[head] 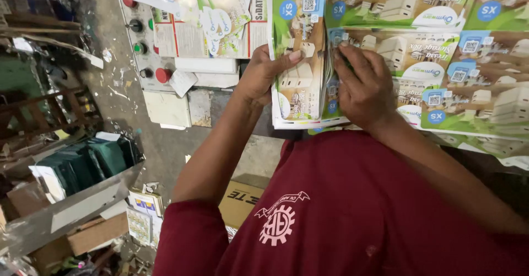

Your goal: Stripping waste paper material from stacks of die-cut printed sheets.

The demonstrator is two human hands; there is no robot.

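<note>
My left hand [263, 76] grips the left edge of a stack of glossy printed cards [300, 61], green and tan with pictures of storage boxes; the thumb lies across the top card. My right hand [361, 86] rests on the stack's right side, fingers curled down over the cards. More sheets of the same printed cards [468, 72] lie spread beneath and to the right. My red shirt [352, 210] fills the lower frame.
A machine control panel [144, 44] with red, green and black buttons stands at the upper left, papers lying on it. A cardboard box [242, 201] sits on the floor below. Dark green bundles [88, 166] and cluttered scrap lie at the left.
</note>
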